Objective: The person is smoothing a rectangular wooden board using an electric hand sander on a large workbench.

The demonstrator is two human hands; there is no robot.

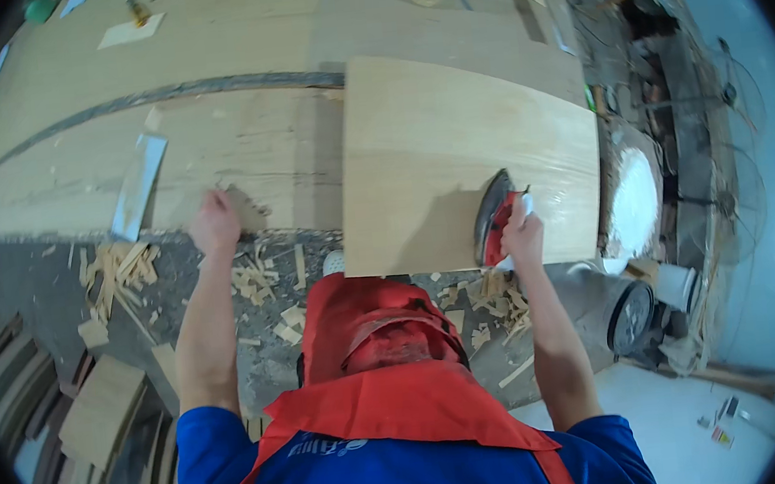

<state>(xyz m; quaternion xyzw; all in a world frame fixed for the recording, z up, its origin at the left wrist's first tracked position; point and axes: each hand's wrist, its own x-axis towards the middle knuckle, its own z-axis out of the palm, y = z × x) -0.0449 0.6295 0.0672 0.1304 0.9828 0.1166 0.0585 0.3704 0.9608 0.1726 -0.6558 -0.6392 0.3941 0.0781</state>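
My right hand (524, 236) is wrapped round the white handle of a red clothes iron (497, 220). The iron is tipped up, its dark soleplate facing left, over the near right part of a pale wood panel (434, 144). Whether its edge touches the panel I cannot tell. Off to the left, my left hand (216, 223) is closed above the near edge of the workbench (275, 141), apart from the panel. Anything between its fingers is too small to make out. A pale blue-white strip (140, 188) lies on the bench left of that hand.
Wood scraps (120, 272) litter the floor along the bench. Curved wooden pieces (96, 415) are stacked at the lower left. A bucket of white material (633, 200) stands right of the panel, with a round drum (631, 316) below it. A fan (728, 97) is at the far right.
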